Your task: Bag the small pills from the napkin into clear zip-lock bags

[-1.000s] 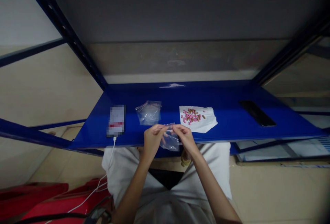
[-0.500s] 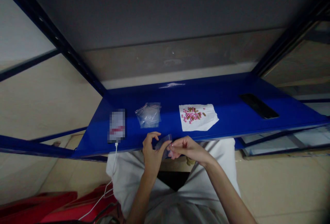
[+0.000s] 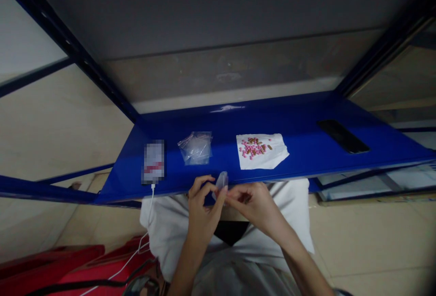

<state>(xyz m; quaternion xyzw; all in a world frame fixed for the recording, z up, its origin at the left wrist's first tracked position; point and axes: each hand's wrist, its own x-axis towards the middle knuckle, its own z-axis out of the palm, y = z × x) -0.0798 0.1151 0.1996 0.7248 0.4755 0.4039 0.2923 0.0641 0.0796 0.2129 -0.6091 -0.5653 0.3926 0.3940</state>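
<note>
Between thumb and fingers, my left hand (image 3: 204,203) grips a small clear plastic bag (image 3: 222,181) just in front of the shelf's near edge. My right hand (image 3: 250,201) is closed, its thumb and index finger pinched at the bag's right side; whether a pill is between those fingertips is too small to tell. Beyond the hands, pink round pills and brown capsules (image 3: 252,148) lie in a pile on a white sheet of paper (image 3: 277,153). Left of the paper, several clear zip bags (image 3: 197,148) overlap in a loose stack.
A blue metal shelf (image 3: 296,123) carries all of this. At its left lies a blurred-out device (image 3: 154,159) with a white cable (image 3: 152,203) hanging over the edge. A black phone (image 3: 342,136) rests at the right. Red objects (image 3: 68,264) are on the floor at lower left.
The bag has turned more upright and looks rounder in my left hand. My right hand has closed in with its fingertips at the bag's side. The view has shifted slightly.
</note>
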